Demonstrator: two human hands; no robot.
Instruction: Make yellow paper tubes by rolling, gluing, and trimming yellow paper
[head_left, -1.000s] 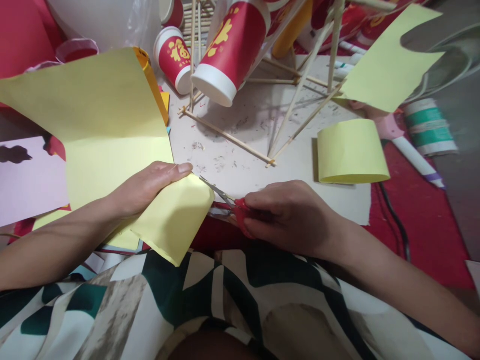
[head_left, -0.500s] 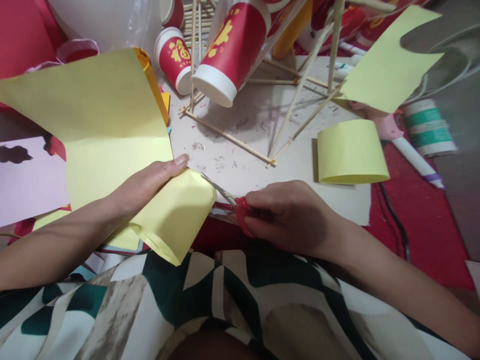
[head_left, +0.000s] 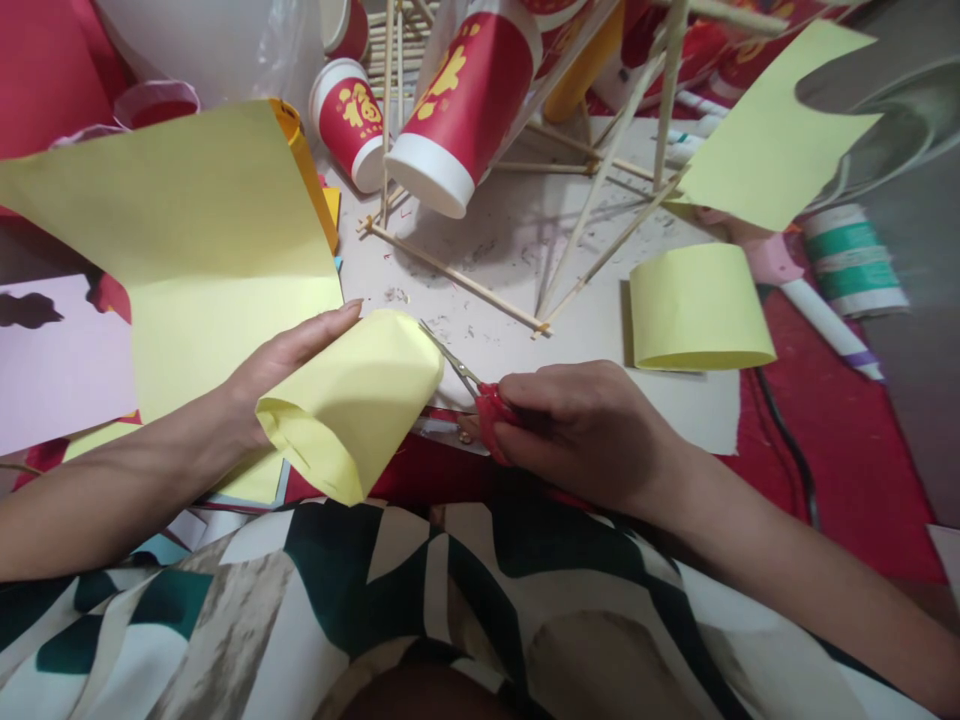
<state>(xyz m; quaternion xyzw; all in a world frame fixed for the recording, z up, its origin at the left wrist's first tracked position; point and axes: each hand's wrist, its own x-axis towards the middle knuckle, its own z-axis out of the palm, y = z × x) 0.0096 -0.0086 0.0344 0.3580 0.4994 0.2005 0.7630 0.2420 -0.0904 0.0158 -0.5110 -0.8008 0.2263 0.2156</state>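
Note:
My left hand (head_left: 274, 375) grips a big yellow paper sheet (head_left: 202, 250) near its lower edge, where the paper curls into a loose roll (head_left: 352, 400) over my lap. My right hand (head_left: 581, 420) is closed round the red handles of small scissors (head_left: 469, 385). Their metal blades point up and left and meet the rolled paper's right edge. Both hands hover just in front of a pale board (head_left: 510, 260).
A frame of thin wooden sticks (head_left: 600, 170) stands on the board, with red-and-white paper cups (head_left: 457, 100) leaning against it. A curled yellow strip (head_left: 697, 305) lies at right, another yellow piece (head_left: 765, 130) above it. A marker (head_left: 817, 310) and a tape roll (head_left: 851, 260) rest at far right.
The paper's lower part has curled up into a rounder roll and risen. The scissors have swung upward to the left, their blades now against the roll's edge.

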